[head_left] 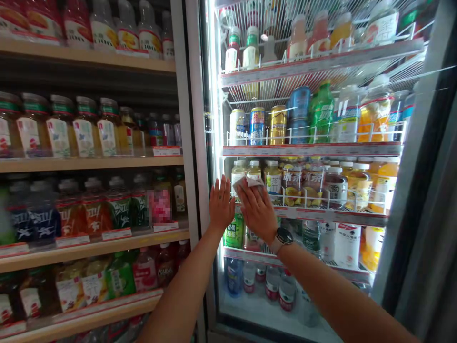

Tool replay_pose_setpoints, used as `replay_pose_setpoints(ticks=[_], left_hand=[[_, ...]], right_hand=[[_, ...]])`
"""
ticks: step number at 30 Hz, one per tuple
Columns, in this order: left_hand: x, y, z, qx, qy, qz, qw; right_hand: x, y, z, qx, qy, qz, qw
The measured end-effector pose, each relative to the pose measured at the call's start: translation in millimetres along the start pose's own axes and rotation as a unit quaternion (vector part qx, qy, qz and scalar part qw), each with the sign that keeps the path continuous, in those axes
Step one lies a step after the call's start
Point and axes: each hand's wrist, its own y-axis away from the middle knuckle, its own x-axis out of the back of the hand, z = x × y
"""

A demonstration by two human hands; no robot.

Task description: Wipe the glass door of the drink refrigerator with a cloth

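We've got the open right hand [256,213] pressing a white cloth [247,184] flat on the fridge's glass door [357,190]. Open left hand [221,205] sits flat on the glass, just left of it.

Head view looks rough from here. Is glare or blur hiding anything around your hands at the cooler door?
Head view: the lit strip flares white along the door edge; the glass door carries a faint haze; the right hand, white cloth and left hand look clear; wide-angle distortion bends the shelves; one shelf product is pixelated.
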Motion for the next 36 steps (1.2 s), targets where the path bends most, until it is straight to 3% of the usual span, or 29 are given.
replay_pose_setpoints(ticks=[5, 8, 11, 16, 19, 22, 29, 31, 33, 36], left_hand=[[-0.3, 0, 0, -0.002, 0.001, 0.007, 1.0], [-1.0, 0, 0, -0.007, 0.003, 0.018, 1.0], [-1.6, 0, 0, -0.007, 0.006, 0.018, 1.0], [-0.8, -1, 0, 0.001, 0.016, 0.013, 1.0], [-0.3, -2, 1, 0.007, 0.021, 0.01, 1.0], [-0.1, -1, 0, 0.01, 0.028, 0.002, 1.0], [0.2, -1, 0, 0.004, 0.018, 0.004, 1.0], [-0.1, -1, 0, -0.001, 0.012, 0.013, 1.0], [-0.7, -1, 0, -0.006, 0.005, 0.021, 1.0], [-1.1, -1, 0, -0.008, -0.001, 0.026, 1.0]], right_hand=[[-13, 81, -33, -0.031, -0.009, -0.03, 0.999], [-12, 91, -36, -0.037, -0.014, -0.038, 0.998], [-5, 57, -24, -0.016, -0.017, -0.045, 0.999], [4, -40, 6, -0.016, -0.032, -0.005, 0.999], [3, -65, 10, -0.041, -0.035, 0.013, 0.998], [-2, -43, 0, -0.049, -0.032, 0.013, 0.998], [-16, 102, -39, -0.021, -0.007, -0.066, 0.998], [-17, 125, -42, -0.007, -0.006, -0.079, 0.997], [-15, 121, -39, 0.006, -0.008, -0.08, 0.997], [-7, 66, -23, 0.01, -0.013, -0.063, 0.998]])
